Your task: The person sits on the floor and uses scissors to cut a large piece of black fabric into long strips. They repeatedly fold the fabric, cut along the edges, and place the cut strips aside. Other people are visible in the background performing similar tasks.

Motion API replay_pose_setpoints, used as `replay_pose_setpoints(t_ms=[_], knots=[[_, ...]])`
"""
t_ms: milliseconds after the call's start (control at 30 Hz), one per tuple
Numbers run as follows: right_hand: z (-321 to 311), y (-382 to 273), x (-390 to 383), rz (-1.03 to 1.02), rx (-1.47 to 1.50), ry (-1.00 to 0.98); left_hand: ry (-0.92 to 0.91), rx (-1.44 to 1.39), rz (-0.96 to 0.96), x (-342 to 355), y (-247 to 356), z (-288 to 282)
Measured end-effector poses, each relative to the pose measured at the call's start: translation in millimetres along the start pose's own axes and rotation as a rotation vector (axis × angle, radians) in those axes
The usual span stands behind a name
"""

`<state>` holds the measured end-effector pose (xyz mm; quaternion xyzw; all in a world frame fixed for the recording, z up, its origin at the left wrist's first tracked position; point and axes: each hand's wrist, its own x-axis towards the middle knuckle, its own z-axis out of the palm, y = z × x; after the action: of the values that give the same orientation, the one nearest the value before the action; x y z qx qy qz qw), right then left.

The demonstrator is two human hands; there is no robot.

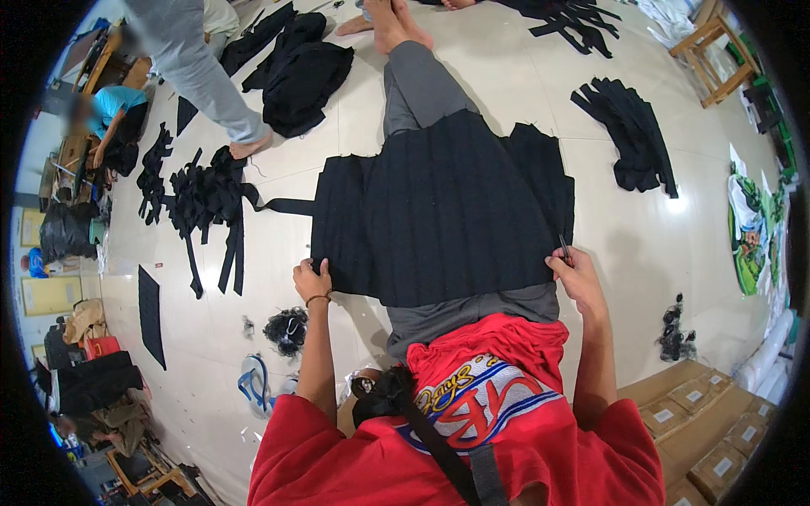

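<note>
A wide black fabric piece (pixel 447 215) with stitched lines running down it lies spread across my outstretched legs. My left hand (pixel 314 280) pinches its near left corner. At the near right corner, my right hand (pixel 574 271) is closed round a small pair of thread snips (pixel 564 246), their dark points facing away from me. The fingers of that hand also touch the cloth edge, and how firmly they grip it is hidden. A black strip (pixel 287 206) runs from beside the fabric's left edge to a tangled heap of black strips (pixel 207 194).
More black cloth (pixel 299 80) lies on the tiled floor, with a bundle of strips (pixel 629 131) at the right. A person's leg (pixel 198 72) stands far left. Flip-flops (pixel 255 384) and dark scraps (pixel 287 329) lie near left; cardboard boxes (pixel 700 413) near right.
</note>
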<state>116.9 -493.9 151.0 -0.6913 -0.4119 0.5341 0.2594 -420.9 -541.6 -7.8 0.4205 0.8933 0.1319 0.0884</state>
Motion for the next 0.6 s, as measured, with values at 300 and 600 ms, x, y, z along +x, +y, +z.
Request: replay_pose_setpoints(t_ms=[300,600], knots=[[5.2,10.8,10.1,-0.110,-0.144,0.133,0.080,0.115,-0.026,-5.1,-10.4,-1.9],[9.5,-9.4,6.0,-0.163,-0.188,0.255,-0.002,-1.125,-0.161,21.9,-21.1,-84.6]])
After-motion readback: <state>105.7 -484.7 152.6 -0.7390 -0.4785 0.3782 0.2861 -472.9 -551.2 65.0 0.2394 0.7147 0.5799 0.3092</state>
